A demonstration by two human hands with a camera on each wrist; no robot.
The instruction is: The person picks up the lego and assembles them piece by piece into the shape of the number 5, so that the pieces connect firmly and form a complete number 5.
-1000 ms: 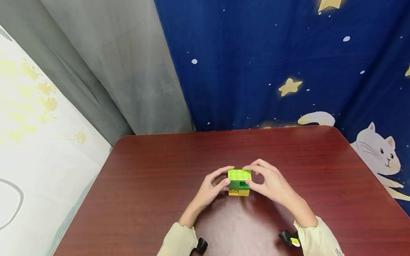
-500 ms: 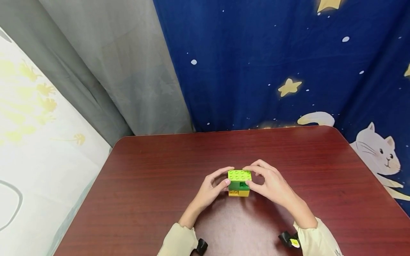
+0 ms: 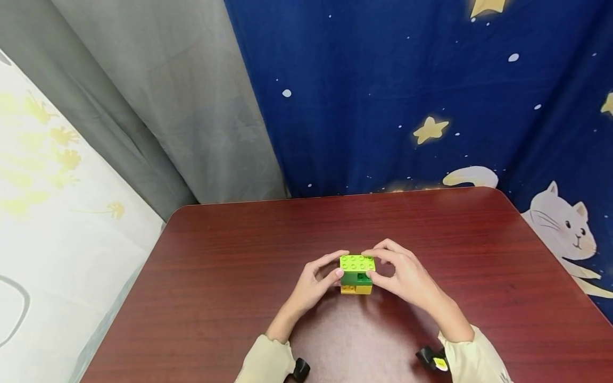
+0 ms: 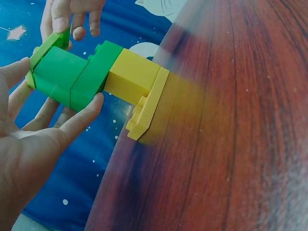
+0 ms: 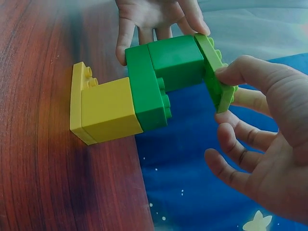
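Observation:
A small stack of toy building blocks stands upright on the table between both hands. From the bottom it has a thin yellow block [image 5: 76, 103], a taller yellow block [image 5: 108, 110], a thin green block [image 5: 144, 86] and a taller green block [image 5: 178, 57]. A thin lime block [image 3: 356, 263] caps it, jutting out past the green one on the right. My left hand [image 3: 308, 284] holds the stack's left side, thumb at the lime block's front corner and another finger on the green blocks. My right hand [image 3: 412, 276] pinches the lime block's overhanging right end.
The dark red wooden table [image 3: 239, 255] reaches back to a grey curtain [image 3: 191, 106] and a blue star-patterned curtain [image 3: 364, 96]. Black wrist devices [image 3: 300, 369] sit under the cream sleeves [image 3: 268, 359].

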